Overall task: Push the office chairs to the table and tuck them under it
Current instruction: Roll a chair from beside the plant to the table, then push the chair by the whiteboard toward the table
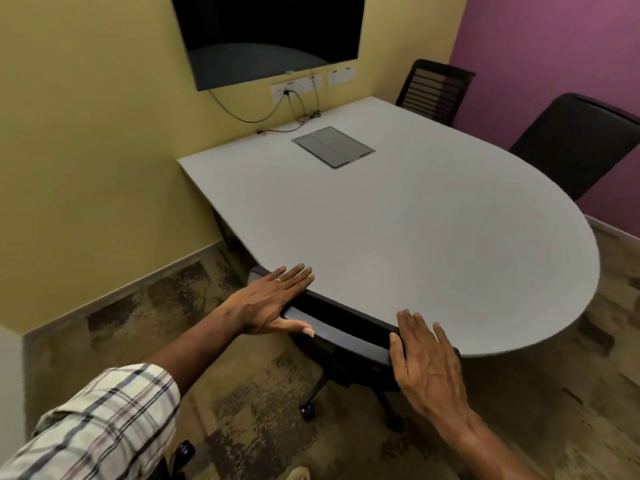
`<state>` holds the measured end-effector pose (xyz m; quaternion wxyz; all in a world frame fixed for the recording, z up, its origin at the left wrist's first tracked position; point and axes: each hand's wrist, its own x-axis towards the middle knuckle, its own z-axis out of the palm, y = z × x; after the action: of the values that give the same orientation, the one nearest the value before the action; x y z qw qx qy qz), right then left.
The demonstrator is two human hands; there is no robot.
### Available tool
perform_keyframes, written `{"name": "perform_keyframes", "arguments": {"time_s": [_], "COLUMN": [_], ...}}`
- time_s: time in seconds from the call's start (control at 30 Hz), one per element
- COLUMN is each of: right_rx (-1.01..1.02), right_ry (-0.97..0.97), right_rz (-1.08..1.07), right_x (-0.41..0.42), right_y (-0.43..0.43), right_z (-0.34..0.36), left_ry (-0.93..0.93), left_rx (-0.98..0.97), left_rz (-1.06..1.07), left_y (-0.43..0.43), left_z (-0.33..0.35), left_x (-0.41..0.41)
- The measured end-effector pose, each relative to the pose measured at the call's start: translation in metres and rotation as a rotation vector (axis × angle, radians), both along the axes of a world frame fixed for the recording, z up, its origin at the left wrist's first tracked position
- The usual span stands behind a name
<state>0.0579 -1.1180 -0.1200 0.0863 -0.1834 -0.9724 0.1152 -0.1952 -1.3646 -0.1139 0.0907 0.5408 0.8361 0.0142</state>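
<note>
A black office chair [341, 329] stands at the near edge of the white table [415, 220], its seat hidden under the top and only the backrest top and wheeled base showing. My left hand [273, 301] lies flat on the left end of the backrest top, fingers spread and reaching over the table edge. My right hand [427, 362] rests flat on the right end of the same backrest, fingers apart. Neither hand is curled around the chair. Two more black chairs, one mesh-backed [434, 90] and one padded [575, 142], stand against the table's far side.
A dark screen [270, 32] hangs on the yellow wall above wall sockets with loose cables [294, 109]. A grey cable hatch [333, 146] is set in the table top. A purple wall lies to the right. Patterned carpet [242, 393] covers the floor.
</note>
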Motion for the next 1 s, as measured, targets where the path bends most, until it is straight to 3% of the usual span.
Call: {"name": "perform_keyframes", "arguments": {"time_s": [0.2, 0.4, 1.0], "right_rx": [-0.072, -0.016, -0.012], "right_ry": [-0.042, -0.048, -0.013], "right_rz": [0.136, 0.302, 0.758], "right_x": [0.011, 0.038, 0.157], "right_y": [0.005, 0.018, -0.083], "right_z": [0.002, -0.001, -0.005], "left_ry": [0.043, 0.024, 0.187], "left_rx": [0.07, 0.096, -0.076], "left_rz": [0.329, 0.706, 1.23], "left_y": [0.005, 0.004, -0.132], "left_z": [0.007, 0.014, 0.049], "left_x": [0.076, 0.182, 0.475]}}
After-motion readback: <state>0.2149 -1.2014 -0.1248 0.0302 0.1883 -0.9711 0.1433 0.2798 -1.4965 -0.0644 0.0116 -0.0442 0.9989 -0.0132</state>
